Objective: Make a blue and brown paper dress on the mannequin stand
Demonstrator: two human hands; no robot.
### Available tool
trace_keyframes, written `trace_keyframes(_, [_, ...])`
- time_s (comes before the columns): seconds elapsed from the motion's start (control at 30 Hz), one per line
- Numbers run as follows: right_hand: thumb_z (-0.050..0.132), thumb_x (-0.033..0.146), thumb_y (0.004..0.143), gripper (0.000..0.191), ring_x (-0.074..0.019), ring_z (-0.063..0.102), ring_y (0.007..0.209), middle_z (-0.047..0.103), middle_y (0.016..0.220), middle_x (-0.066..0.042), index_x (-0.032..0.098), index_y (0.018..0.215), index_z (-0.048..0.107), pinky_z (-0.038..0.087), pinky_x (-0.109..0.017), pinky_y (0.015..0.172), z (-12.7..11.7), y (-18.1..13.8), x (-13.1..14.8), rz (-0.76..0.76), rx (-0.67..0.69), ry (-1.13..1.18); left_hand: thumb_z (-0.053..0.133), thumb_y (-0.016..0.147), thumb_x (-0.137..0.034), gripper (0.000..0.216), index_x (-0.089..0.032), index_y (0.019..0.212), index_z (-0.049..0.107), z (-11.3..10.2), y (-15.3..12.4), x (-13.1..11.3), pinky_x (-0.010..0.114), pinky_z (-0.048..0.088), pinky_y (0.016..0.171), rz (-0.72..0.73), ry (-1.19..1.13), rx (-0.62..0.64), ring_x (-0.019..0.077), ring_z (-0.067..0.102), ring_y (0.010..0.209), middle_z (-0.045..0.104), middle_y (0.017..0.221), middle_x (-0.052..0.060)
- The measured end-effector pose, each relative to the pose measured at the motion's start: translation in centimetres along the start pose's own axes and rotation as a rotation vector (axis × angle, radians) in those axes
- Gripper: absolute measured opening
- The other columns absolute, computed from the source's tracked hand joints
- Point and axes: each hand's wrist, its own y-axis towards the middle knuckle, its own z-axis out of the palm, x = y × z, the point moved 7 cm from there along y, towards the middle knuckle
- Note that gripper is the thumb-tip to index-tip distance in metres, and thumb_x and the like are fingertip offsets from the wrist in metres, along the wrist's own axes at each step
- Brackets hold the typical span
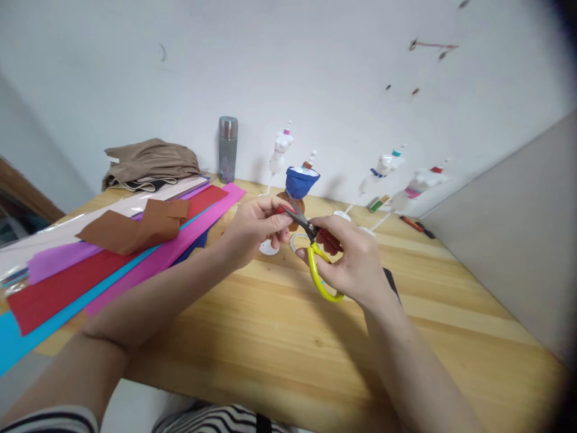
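Yellow-handled scissors (314,267) are gripped in my right hand (356,258), their dark blades pointing up and left towards my left hand. My left hand (261,228) pinches a small red piece (286,208) at its fingertips, right beside the blade tips. Whether the blades touch the piece I cannot tell. Just behind the hands stands a small white dress form, dressed in blue material (302,182) on top and brown material (294,201) below. My hands partly hide its lower part. A white ring (295,239), perhaps a tape roll, shows behind the scissors.
Coloured strips, including a red one (108,267) and a brown piece (135,228), lie at the left. Folded brown cloth (151,162) and a thermos flask (228,150) stand behind. More white dress forms (282,144) line the wall. A dark flat object (391,284) lies behind my right wrist.
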Motion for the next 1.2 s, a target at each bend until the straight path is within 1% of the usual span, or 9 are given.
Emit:
trace_keyframes(0.13, [0.071, 0.037, 0.083, 0.023, -0.0119, 0.046, 0.052, 0.058, 0.067, 0.001, 0.021, 0.096, 0.063, 0.039, -0.026, 0.048, 0.01, -0.09, -0.23, 0.019, -0.008, 0.008, 0.079, 0.070, -0.028, 0.024, -0.015, 0.079, 0.062, -0.08, -0.03, 0.06, 0.016, 0.039, 0.041, -0.008, -0.007, -0.027, 0.0077, 0.056, 0.049, 0.060, 0.056, -0.003])
trace_keyframes(0.27, [0.071, 0.036, 0.083, 0.023, -0.0118, 0.045, 0.052, 0.060, 0.069, 0.000, 0.021, 0.098, 0.064, 0.038, -0.027, 0.049, 0.07, -0.13, -0.31, 0.023, -0.011, 0.013, 0.079, 0.070, -0.027, 0.024, -0.015, 0.079, 0.061, 0.00, -0.08, 0.23, 0.016, 0.038, 0.041, -0.023, -0.022, -0.021, 0.0078, 0.056, 0.049, 0.060, 0.056, -0.003])
trace_keyframes(0.53, [0.072, 0.039, 0.083, 0.025, -0.0113, 0.044, 0.051, 0.058, 0.067, 0.000, 0.020, 0.098, 0.065, 0.037, -0.026, 0.047, 0.04, -0.01, -0.15, 0.018, -0.006, 0.032, 0.081, 0.073, -0.036, 0.030, -0.015, 0.078, 0.061, 0.06, -0.03, 0.30, 0.017, 0.037, 0.042, -0.020, -0.034, 0.023, 0.0078, 0.054, 0.049, 0.058, 0.054, -0.003])
trace_keyframes(0.7, [0.072, 0.035, 0.082, 0.022, -0.0108, 0.043, 0.050, 0.057, 0.065, 0.001, 0.021, 0.097, 0.064, 0.038, -0.026, 0.047, 0.14, -0.05, -0.23, 0.027, 0.008, 0.030, 0.083, 0.071, -0.038, 0.032, -0.015, 0.074, 0.060, 0.15, 0.12, 0.26, 0.016, 0.036, 0.041, -0.011, -0.035, 0.034, 0.0070, 0.053, 0.048, 0.058, 0.055, -0.002])
trace_keyframes(1.0, [0.071, 0.028, 0.081, 0.019, -0.0110, 0.044, 0.051, 0.058, 0.066, 0.001, 0.021, 0.097, 0.064, 0.037, -0.026, 0.048, 0.02, -0.06, -0.20, 0.004, 0.007, 0.029, 0.083, 0.069, -0.037, 0.032, -0.014, 0.078, 0.062, -0.12, 0.03, 0.70, 0.017, 0.036, 0.041, -0.061, -0.055, 0.006, 0.0079, 0.055, 0.049, 0.059, 0.056, -0.002])
trace_keyframes(1.2, [0.070, 0.026, 0.080, 0.020, -0.0122, 0.046, 0.052, 0.058, 0.068, 0.001, 0.021, 0.098, 0.064, 0.039, -0.027, 0.049, 0.01, -0.06, -0.16, -0.002, 0.006, -0.002, 0.084, 0.069, -0.040, 0.036, -0.014, 0.075, 0.060, 0.07, 0.11, 0.59, 0.017, 0.038, 0.043, -0.045, -0.072, 0.021, 0.0068, 0.052, 0.046, 0.059, 0.054, -0.002])
